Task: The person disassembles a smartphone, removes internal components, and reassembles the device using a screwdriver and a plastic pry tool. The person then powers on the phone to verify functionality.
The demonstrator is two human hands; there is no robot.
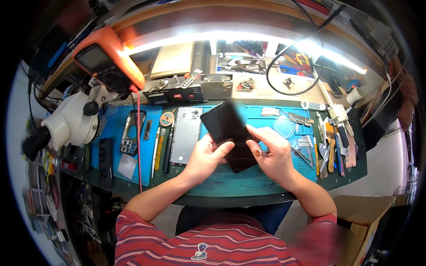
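A black glossy phone screen (223,120) is held tilted above the middle of the bench, its upper part catching a pale reflection. Whether it is a bare panel or a whole phone, I cannot tell. My left hand (203,158) grips its left edge, the thumb lying across the dark surface. On the opposite edge my right hand (276,155) closes with thumb and fingers; a small brownish round spot shows by those fingers. Just left of the hands lies a silver phone back panel (185,135). Underneath spreads a blue-green work mat (213,186).
Left of me are a phone frame (129,135), a solder spool (167,119), and a white microscope (73,119). An orange multimeter (108,62) hangs above, its red lead (139,150) crossing the bench. Tweezers (301,156) and several hand tools (330,146) lie right. A black cable (271,66) loops overhead.
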